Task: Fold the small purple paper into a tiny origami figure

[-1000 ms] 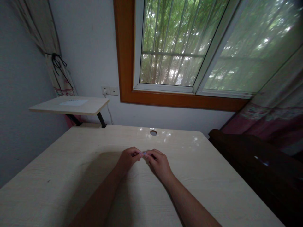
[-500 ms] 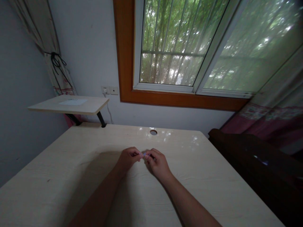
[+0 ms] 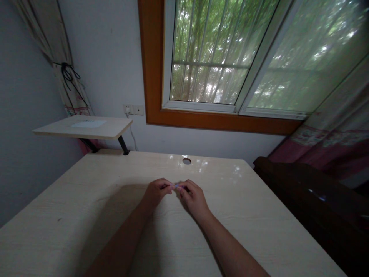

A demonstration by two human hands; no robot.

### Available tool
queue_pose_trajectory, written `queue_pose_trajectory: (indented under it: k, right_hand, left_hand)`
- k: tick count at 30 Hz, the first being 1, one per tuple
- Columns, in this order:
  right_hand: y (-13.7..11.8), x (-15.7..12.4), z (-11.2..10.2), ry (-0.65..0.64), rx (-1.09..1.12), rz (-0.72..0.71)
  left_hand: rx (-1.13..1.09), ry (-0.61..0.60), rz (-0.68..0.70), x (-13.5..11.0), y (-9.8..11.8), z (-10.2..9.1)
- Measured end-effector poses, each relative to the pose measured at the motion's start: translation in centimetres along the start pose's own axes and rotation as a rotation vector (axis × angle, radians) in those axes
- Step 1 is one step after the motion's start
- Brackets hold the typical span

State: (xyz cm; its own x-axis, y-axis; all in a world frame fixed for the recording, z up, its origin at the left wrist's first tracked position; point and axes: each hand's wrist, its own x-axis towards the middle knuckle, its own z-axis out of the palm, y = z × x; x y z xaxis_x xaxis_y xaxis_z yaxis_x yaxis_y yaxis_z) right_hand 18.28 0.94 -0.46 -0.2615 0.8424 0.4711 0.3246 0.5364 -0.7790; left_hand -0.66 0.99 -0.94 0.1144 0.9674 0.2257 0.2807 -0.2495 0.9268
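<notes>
Over the desk, my left hand (image 3: 156, 193) and my right hand (image 3: 193, 197) meet fingertip to fingertip. Between them shows a small bluish-purple object (image 3: 176, 186), mostly covered by the fingers and too small to name. Thumb and fingers of the left hand pinch its left end. The right hand pinches it from the other side, thumb below and index finger above. Both hands are close above the pale wood-look desk top (image 3: 248, 231), and their shadows fall on it.
A raised shelf (image 3: 112, 130) on black legs stands at the back left with a paper sheet (image 3: 88, 124) on it. Behind my hands is a round cable hole (image 3: 186, 161). A dark piece of furniture (image 3: 305, 192) borders the desk's right side. The window (image 3: 213, 57) is beyond.
Both hands have risen very slightly in view, and a bit more of the bluish object shows between the fingertips. The pinch of both hands stays the same.
</notes>
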Motion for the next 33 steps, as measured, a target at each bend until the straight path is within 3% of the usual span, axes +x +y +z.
queue_pose_trajectory:
  k: [13, 20, 33]
  right_hand:
    - [-0.1, -0.1, 0.4, 0.043, 0.298, 0.161]
    - [0.6, -0.1, 0.5, 0.052, 0.277, 0.149]
    - [0.9, 0.0, 0.3, 0.056, 0.087, 0.061]
  left_hand:
    - [0.004, 0.054, 0.063, 0.0, -0.5, 0.0]
    - [0.053, 0.037, 0.137, 0.0, -0.3, -0.1]
    - [0.001, 0.017, 0.114, 0.0, -0.5, -0.1]
